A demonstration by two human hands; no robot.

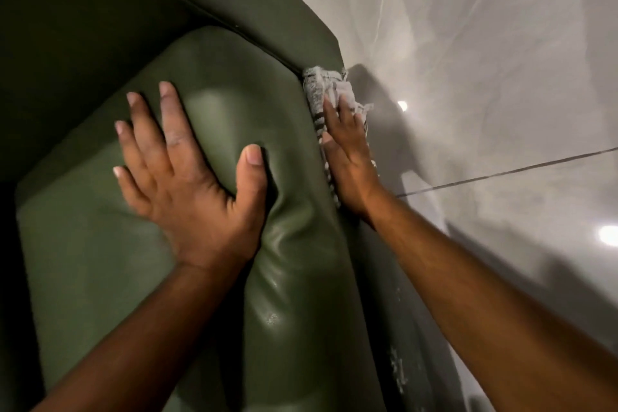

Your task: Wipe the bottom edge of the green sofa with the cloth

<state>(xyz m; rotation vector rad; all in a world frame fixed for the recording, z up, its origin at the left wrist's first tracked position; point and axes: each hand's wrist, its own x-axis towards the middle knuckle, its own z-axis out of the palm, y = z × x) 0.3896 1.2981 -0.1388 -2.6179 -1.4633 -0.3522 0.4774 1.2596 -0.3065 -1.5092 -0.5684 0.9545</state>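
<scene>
The green sofa (pixel 100 27) fills the left half of the view, with its shiny seat cushion (pixel 100 261) below me. My left hand (pixel 187 184) lies flat on the cushion with fingers spread, and it denting the leather. My right hand (pixel 347 160) presses a frayed grey cloth (pixel 316 90) against the sofa's front face, just over the cushion's edge near the armrest corner. The cloth sticks out beyond my fingertips; the rest is hidden under my palm. The sofa's bottom edge is out of sight below my right arm.
A glossy grey tiled floor (pixel 501 77) spreads to the right, with a dark grout line (pixel 535 165) and bright light reflections. The sofa's shadow lies on the floor beside its front face.
</scene>
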